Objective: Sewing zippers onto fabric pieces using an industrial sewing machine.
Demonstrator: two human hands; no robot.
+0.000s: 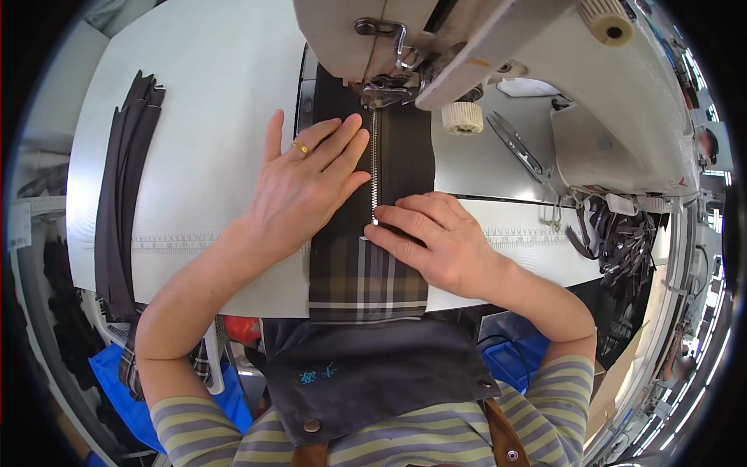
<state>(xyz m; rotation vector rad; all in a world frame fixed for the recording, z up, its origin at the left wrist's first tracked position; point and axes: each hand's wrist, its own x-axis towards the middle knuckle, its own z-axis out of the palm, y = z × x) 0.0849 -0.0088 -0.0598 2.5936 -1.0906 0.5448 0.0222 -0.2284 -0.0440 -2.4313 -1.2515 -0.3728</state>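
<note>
A dark fabric panel [408, 156] with a plaid lower end lies under the sewing machine's presser foot [379, 98]. Down its middle runs a metal zipper [374, 167], its upper end at the foot. My left hand [307, 175], with a gold ring, rests flat on the cloth left of the zipper, fingers stretched toward the foot. On the zipper's lower end lies my right hand [436, 240]; its thumb and forefinger come close together there. Whether they pinch the zipper or only press on it is hard to see.
The sewing machine [622, 101] fills the top and right. Thread snips [516, 146] lie right of the cloth. A stack of dark fabric strips [128, 194] lies at the left, and a dark bundle of scraps [626, 237] hangs at the right edge. A printed ruler [187, 241] crosses the table.
</note>
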